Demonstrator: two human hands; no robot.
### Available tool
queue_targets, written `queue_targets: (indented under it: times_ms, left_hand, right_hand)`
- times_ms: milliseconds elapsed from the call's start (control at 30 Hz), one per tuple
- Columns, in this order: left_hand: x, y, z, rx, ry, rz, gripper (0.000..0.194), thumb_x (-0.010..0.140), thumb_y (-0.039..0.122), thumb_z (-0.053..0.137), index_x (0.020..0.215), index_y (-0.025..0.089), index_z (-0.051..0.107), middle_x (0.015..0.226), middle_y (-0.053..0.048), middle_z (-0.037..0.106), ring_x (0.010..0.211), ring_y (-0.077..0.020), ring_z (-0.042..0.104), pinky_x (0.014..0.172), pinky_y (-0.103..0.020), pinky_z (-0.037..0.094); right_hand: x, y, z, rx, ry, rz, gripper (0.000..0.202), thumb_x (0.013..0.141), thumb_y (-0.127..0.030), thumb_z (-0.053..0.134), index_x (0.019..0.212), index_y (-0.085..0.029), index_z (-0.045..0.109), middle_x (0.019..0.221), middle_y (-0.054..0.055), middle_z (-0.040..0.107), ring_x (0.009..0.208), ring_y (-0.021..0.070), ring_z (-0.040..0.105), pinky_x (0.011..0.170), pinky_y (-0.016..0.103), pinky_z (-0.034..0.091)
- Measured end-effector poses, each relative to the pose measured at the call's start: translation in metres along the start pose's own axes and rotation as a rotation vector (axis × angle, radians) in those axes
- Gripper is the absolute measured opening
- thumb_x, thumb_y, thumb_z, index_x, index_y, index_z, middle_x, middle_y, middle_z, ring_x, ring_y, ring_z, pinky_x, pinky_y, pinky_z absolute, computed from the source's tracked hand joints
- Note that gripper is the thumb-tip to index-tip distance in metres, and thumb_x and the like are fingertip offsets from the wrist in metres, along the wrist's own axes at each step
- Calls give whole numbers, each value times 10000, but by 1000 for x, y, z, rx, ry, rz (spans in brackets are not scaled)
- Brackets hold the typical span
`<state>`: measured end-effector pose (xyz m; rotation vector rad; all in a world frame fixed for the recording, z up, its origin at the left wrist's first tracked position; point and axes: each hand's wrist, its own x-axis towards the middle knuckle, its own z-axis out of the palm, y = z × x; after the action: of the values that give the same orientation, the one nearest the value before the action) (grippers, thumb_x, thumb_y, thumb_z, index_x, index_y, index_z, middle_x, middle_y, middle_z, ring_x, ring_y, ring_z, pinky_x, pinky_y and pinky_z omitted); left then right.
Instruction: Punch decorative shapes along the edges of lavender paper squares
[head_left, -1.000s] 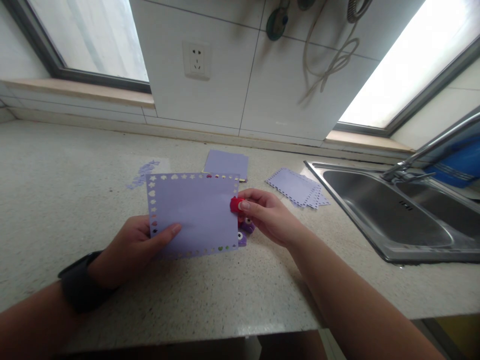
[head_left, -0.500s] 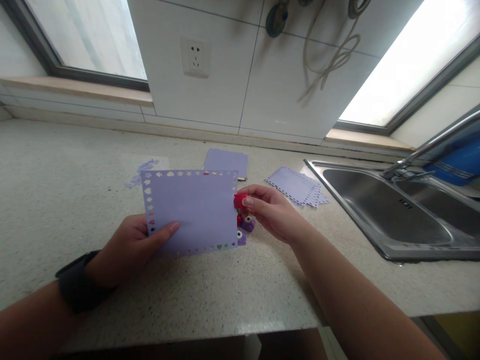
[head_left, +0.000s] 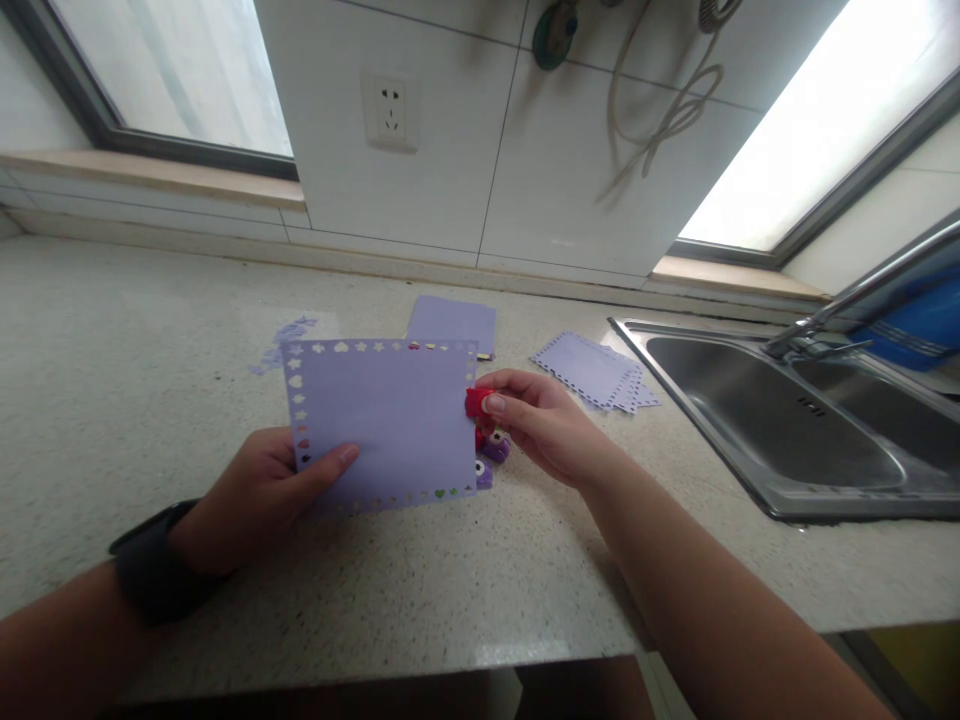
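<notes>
My left hand [head_left: 274, 480] grips a sheet of purple paper [head_left: 397, 420] at its lower left, thumb on top. Small shaped holes run along the paper's left, top and bottom edges, with a couple at the top of the right edge. At that right edge, my right hand [head_left: 536, 420] pinches a red craft punch [head_left: 478, 403], its thumb on the punch's pale button. The punch overlaps the paper's edge. Below it on the counter lie a purple craft punch [head_left: 496, 446] and another purple punch [head_left: 484, 474], partly hidden by the paper.
Behind the sheet lies a stack of plain purple paper [head_left: 454, 322]. Several hole-edged sheets [head_left: 589, 368] sit right of it, beside the steel sink [head_left: 712, 410]. Small purple paper scraps [head_left: 289, 340] lie at the back left of the counter [head_left: 135, 350].
The red craft punch has shifted very slightly left over the paper's right edge. Otherwise both hands and the paper look almost the same.
</notes>
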<state>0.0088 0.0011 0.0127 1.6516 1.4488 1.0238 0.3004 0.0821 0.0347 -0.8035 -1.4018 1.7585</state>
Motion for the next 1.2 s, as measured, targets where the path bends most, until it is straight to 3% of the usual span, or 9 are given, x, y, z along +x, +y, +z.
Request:
queue_targets:
  times_ms: [1200]
  left_hand:
    - [-1, -3, -1, 5, -15, 5, 171, 878, 348, 657, 830, 262, 796, 841, -11, 835, 822, -242, 791, 791, -347, 657]
  right_hand:
    - [3, 5, -3, 19, -14, 6, 300, 793, -372, 916, 980, -197, 760, 889, 27, 748, 761, 125, 674, 721, 268, 543]
